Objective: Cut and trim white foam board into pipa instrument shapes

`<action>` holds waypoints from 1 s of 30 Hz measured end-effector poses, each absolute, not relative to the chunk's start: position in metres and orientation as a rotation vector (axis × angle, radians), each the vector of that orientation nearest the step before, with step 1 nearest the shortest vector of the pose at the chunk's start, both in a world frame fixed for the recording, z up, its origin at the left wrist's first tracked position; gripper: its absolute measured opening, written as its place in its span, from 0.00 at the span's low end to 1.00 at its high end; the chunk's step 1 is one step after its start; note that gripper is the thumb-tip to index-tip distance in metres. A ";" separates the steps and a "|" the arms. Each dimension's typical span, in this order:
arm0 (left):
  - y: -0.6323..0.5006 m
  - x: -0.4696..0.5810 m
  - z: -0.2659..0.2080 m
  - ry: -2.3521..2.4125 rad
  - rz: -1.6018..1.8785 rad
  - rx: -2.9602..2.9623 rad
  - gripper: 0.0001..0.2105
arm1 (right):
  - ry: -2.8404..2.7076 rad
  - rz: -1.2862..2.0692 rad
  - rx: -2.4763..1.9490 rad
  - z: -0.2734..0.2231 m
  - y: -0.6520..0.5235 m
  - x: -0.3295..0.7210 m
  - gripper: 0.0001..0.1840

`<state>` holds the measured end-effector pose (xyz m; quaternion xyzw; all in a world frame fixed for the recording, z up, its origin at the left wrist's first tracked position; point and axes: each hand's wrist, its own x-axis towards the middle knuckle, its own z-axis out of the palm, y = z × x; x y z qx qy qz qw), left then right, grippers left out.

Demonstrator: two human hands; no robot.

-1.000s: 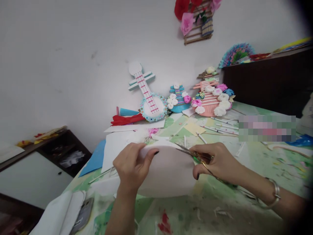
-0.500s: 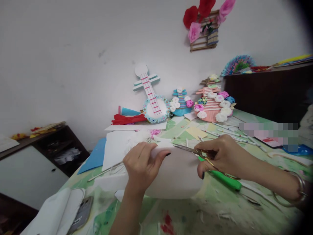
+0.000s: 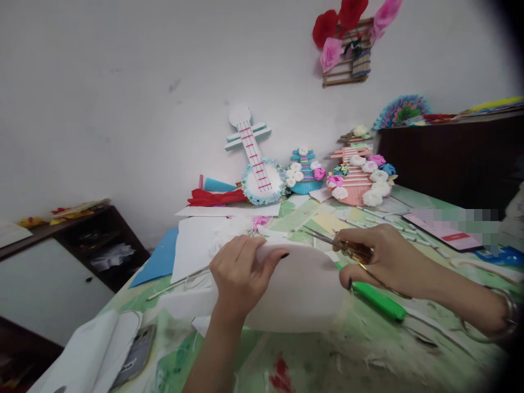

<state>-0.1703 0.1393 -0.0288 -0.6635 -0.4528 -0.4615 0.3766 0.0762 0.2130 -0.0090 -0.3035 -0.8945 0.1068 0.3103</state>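
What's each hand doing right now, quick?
Left hand: closed, holding the white sheet at its upper edge.
Right hand: closed, holding the gold-handled scissors.

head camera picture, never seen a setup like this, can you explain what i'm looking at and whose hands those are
There is no machine here: these are a person's bare hands, seen by one camera worn on that person's head, looking forward and down. The left hand grips the edge of a white sheet. The right hand holds scissors, their tips near the sheet's top edge. On the green-patterned table lie a green-handled tool, a pink-screened phone and blue card. At the back, by the wall, are decorated model lutes: white, blue and pink.
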 end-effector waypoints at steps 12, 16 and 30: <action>0.146 -0.155 -0.034 -1.143 -1.102 -1.750 0.23 | -2.322 0.617 -0.755 -0.021 0.215 0.064 0.17; 0.155 -0.159 -0.041 -1.274 -1.243 -1.557 0.28 | -1.794 1.007 -0.828 -0.037 0.226 0.059 0.19; 0.197 -0.172 -0.074 -1.713 -3.316 -1.476 0.28 | -1.529 1.007 -0.772 -0.097 0.231 0.038 0.22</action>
